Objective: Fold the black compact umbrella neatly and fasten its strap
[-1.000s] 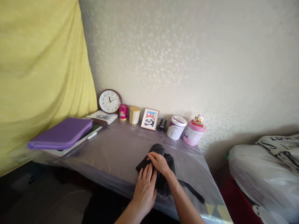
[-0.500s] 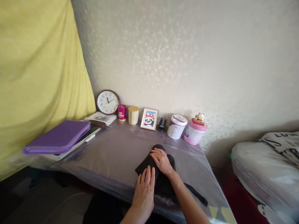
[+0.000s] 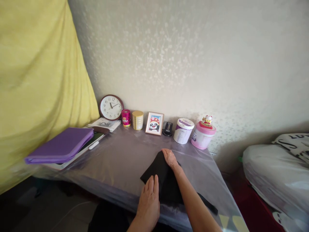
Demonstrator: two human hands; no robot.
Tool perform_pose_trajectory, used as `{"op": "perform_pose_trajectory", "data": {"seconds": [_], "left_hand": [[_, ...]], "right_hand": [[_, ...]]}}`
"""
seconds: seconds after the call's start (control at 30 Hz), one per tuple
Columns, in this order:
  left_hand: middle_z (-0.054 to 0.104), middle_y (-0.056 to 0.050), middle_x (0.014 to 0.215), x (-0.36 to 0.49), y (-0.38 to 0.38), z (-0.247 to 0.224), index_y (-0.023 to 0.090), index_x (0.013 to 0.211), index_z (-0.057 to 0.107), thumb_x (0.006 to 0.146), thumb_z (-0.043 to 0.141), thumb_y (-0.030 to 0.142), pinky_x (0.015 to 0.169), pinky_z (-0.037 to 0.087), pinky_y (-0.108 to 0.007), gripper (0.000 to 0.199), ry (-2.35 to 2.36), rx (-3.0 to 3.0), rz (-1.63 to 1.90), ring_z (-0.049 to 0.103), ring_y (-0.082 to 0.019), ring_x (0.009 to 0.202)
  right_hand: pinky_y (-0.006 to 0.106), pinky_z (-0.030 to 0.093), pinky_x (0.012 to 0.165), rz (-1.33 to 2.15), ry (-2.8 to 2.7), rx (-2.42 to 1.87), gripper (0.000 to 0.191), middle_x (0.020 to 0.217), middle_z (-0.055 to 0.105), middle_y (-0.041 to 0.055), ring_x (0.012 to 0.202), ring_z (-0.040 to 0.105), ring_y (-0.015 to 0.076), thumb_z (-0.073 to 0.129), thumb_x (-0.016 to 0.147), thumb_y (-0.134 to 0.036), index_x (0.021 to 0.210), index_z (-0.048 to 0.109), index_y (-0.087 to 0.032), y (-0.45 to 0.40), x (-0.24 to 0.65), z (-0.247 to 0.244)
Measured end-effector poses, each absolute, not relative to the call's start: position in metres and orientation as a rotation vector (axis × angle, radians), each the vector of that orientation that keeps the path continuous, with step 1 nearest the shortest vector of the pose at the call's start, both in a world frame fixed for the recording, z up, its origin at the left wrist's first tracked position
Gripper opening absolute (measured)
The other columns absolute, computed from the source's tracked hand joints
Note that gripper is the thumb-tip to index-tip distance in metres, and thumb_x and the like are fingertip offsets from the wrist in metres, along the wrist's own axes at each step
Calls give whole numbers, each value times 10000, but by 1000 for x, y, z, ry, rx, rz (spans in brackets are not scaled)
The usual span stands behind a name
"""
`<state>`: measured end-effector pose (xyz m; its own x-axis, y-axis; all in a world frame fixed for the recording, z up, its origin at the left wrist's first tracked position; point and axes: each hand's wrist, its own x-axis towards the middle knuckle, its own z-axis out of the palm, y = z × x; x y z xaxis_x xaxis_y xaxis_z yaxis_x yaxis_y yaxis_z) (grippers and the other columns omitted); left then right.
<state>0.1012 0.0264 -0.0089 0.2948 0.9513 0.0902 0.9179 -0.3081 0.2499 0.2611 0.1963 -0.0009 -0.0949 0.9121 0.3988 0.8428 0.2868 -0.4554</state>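
A black cloth item (image 3: 166, 183) lies on the plastic-covered table near its front edge, with a strap-like end (image 3: 208, 203) reaching to the right. My left hand (image 3: 149, 199) rests on its lower left part, fingers stretched out and lying side by side. Farther up, my right hand (image 3: 170, 158) touches the top edge of the cloth, its fingers extended and bent over the far side, fingertips partly hidden.
Along the wall stand a clock (image 3: 111, 107), a pink tin (image 3: 126, 118), a yellow tin (image 3: 137, 120), a panda picture (image 3: 154, 123), a black object (image 3: 167, 129) and two tubs (image 3: 183, 131). A purple folder (image 3: 60, 145) lies left.
My right hand has moved slightly up and right to the cloth's top edge. The cloth's upper part looks flatter and more spread. My left hand has barely moved.
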Motion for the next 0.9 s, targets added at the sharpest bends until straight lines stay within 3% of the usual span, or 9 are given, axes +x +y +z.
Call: {"op": "perform_pose_trajectory", "data": {"seconds": [0.13,0.4,0.6,0.77,0.83,0.9], "left_hand": [[354,-156,1378,98,24,-3,76,1384,198,626,388,25,1002,305,-404,782,1732,2431,346,343,-263,1240],[455,-130,1273,93,20,20,167,1402,148,653,459,71,935,323,-466,816,1791,2446,302,424,-297,1129],[423,-175,1262,92,25,25,124,1404,98,717,415,70,745,431,-287,759,1710,2257,237,590,-195,874],[445,-185,1253,79,32,28,94,1375,172,721,406,97,820,424,-269,695,1551,2036,551,559,-188,969],[552,-129,1116,71,31,37,153,1377,161,746,388,148,656,470,-237,670,1472,1938,572,598,-134,746],[607,-55,903,63,26,51,216,1372,155,759,379,200,462,437,-214,653,1317,1728,598,536,-91,495]], "right_hand": [[397,372,901,24,-1781,-1660,303,951,649,116,952,571,219,332,886,-245,913,623,-163,180,278,5],[391,404,908,142,-1795,-1427,229,1020,644,65,976,563,203,426,819,-240,891,642,-212,108,299,0],[379,444,863,327,-1528,-1559,249,940,678,45,908,608,210,436,771,-299,866,651,-219,83,328,-12],[382,446,860,467,-1362,-1576,270,907,691,51,884,621,220,461,730,-336,859,660,-206,74,350,-15],[393,440,874,555,-1237,-1528,250,883,692,50,888,617,224,495,690,-340,824,659,-207,74,356,-15],[403,461,841,663,-1108,-1468,239,854,689,64,871,623,232,518,655,-335,796,650,-194,77,359,-14]]}}
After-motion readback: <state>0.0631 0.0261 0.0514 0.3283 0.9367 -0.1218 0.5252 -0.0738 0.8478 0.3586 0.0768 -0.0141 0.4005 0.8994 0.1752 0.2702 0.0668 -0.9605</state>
